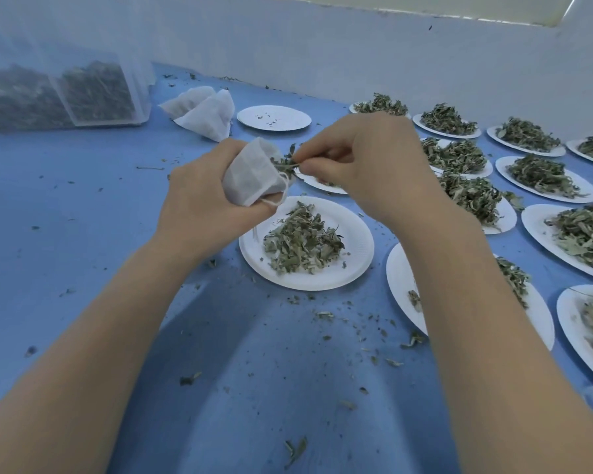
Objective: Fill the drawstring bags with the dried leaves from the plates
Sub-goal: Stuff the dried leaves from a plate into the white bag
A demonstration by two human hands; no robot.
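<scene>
My left hand (199,203) grips a small white drawstring bag (250,176) above the blue table, its mouth turned to the right. My right hand (360,165) pinches a tuft of dried leaves (285,160) right at the bag's mouth. The bag's string (274,200) hangs loose below it. Just below the hands stands a white paper plate (356,230) with a heap of dried leaves (302,241). Many more leaf-laden plates (548,186) fill the right side.
Two filled white bags (202,111) lie at the back, beside a bare plate (274,118). A clear plastic box of leaves (96,87) stands at the far left under netting. Leaf crumbs litter the blue table (83,200). A white wall (322,46) bounds the back.
</scene>
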